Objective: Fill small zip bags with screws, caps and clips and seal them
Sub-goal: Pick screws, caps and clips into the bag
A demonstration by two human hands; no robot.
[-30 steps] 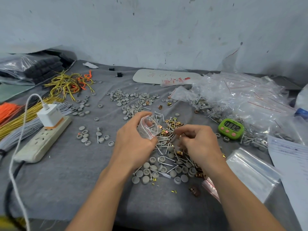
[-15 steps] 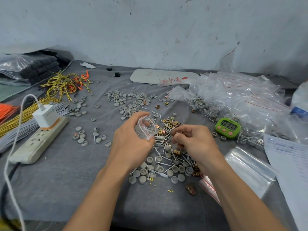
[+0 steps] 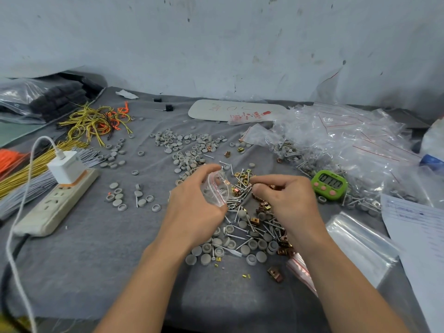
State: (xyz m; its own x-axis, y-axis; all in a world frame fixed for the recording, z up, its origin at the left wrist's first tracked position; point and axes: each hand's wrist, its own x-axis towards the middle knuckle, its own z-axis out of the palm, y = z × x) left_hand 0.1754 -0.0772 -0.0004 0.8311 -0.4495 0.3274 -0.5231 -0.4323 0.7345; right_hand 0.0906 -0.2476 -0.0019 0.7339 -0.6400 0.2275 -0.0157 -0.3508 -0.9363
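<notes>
My left hand [image 3: 192,207] grips a small clear zip bag [image 3: 215,189] with a red seal line, its mouth held open toward the right. My right hand [image 3: 286,200] has its fingers curled, and its fingertips pinch small metal parts just right of the bag's mouth. Beneath both hands lies a mixed heap of screws [image 3: 240,195], brass clips [image 3: 264,207] and grey caps [image 3: 242,248] on the grey cloth [image 3: 96,260].
More grey caps [image 3: 182,145] lie scattered further back. A green timer [image 3: 329,185] sits right of my hands beside a pile of filled bags [image 3: 341,140]. Empty zip bags [image 3: 355,246] and a paper sheet [image 3: 418,231] lie at right. A power strip [image 3: 57,205] and wire bundles [image 3: 93,121] occupy the left.
My right hand has lifted from the heap and moved left toward the bag's mouth with parts in its fingertips. The left hand keeps holding the bag in place.
</notes>
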